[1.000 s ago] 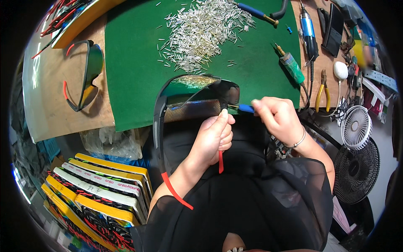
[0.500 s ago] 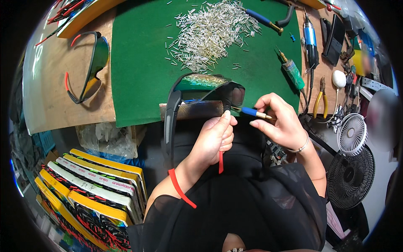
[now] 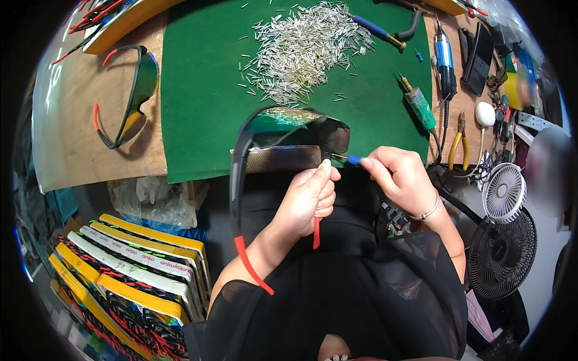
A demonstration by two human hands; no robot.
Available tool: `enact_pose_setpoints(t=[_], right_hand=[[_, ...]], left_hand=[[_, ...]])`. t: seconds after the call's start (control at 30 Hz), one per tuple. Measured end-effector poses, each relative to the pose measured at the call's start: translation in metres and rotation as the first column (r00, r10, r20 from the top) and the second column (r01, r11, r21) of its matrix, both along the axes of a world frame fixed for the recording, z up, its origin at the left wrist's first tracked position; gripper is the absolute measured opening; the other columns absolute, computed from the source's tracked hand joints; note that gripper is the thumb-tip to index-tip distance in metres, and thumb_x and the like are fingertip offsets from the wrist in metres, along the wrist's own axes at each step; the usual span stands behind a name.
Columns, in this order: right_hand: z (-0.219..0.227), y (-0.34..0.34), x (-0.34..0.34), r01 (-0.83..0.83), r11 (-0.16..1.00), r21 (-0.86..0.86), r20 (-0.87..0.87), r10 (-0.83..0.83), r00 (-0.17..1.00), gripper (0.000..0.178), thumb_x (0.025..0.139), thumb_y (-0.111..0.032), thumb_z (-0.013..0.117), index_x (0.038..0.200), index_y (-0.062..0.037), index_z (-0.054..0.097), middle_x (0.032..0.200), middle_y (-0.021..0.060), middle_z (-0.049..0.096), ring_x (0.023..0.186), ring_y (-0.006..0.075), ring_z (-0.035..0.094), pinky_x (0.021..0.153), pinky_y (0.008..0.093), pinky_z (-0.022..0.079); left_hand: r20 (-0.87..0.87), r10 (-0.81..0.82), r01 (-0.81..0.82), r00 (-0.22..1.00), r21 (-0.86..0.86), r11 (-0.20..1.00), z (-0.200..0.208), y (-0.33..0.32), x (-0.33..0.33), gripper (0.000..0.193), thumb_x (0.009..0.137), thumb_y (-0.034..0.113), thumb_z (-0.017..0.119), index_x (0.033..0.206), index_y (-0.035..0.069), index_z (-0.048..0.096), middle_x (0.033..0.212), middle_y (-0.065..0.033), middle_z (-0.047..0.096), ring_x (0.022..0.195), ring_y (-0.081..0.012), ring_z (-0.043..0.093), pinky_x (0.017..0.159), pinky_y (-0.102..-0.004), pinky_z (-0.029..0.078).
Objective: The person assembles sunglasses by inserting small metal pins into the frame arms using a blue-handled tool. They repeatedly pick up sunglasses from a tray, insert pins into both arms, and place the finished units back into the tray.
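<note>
A pair of black wraparound sunglasses (image 3: 239, 157) with mirrored lenses and red temple tips is over the front edge of the green mat. My left hand (image 3: 309, 195) pinches it at the right hinge, and one red tip hangs below my fist. My right hand (image 3: 394, 174) is closed round the blue handle of a thin screwdriver (image 3: 354, 160). Its shaft points left, with the tip at the hinge; whether it sits in a screw is too small to tell. The other temple slants down across my left forearm.
Small metal pins (image 3: 301, 54) lie heaped on the green mat (image 3: 205, 120). More sunglasses (image 3: 144, 90) rest at left. A green-handled tool (image 3: 419, 107), an electric screwdriver (image 3: 444, 63), pliers (image 3: 460, 141) and a small fan (image 3: 504, 192) are at right. Boxes of sunglasses (image 3: 138, 259) stand lower left.
My right hand has moved from loosely spread fingers near the handle's rear to a closed grip further forward on it. The sunglasses have turned slightly, their free temple shifting left.
</note>
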State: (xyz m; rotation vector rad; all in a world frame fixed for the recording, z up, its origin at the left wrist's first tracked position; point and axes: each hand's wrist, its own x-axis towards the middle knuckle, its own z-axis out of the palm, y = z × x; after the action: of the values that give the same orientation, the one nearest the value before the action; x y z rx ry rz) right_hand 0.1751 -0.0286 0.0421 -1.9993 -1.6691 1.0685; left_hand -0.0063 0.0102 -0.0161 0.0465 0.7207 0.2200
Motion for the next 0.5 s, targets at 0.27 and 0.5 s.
enact_pose_setpoints(t=[0.27,0.5], right_hand=[[0.002,0.002,0.003,-0.032,0.993,-0.110,0.044,0.037,0.998,0.023,0.074,-0.014,0.068,0.085,-0.0010,0.052,0.076,0.0106,0.053,0.063,0.0246,0.055,0.055,0.0319,0.045],[0.005,0.003,-0.003,0.060,0.993,0.099,-0.022,-0.058,0.998,0.020,0.074,-0.017,0.068,0.080,-0.0024,0.056,0.067,0.0101,0.051,0.056,0.0258,0.053,0.053,0.0323,0.045]], left_hand=[[-0.014,-0.012,0.012,1.000,0.006,1.000,0.002,0.001,0.001,0.029,0.095,0.032,0.038,0.085,0.006,0.045,0.051,0.0067,0.029,0.040,-0.0024,0.024,0.036,-0.0172,0.021],[-0.014,-0.022,0.022,1.000,0.007,1.000,0.001,0.000,0.002,0.029,0.095,0.032,0.038,0.085,0.006,0.045,0.051,0.0066,0.029,0.040,-0.0026,0.024,0.036,-0.0176,0.022]])
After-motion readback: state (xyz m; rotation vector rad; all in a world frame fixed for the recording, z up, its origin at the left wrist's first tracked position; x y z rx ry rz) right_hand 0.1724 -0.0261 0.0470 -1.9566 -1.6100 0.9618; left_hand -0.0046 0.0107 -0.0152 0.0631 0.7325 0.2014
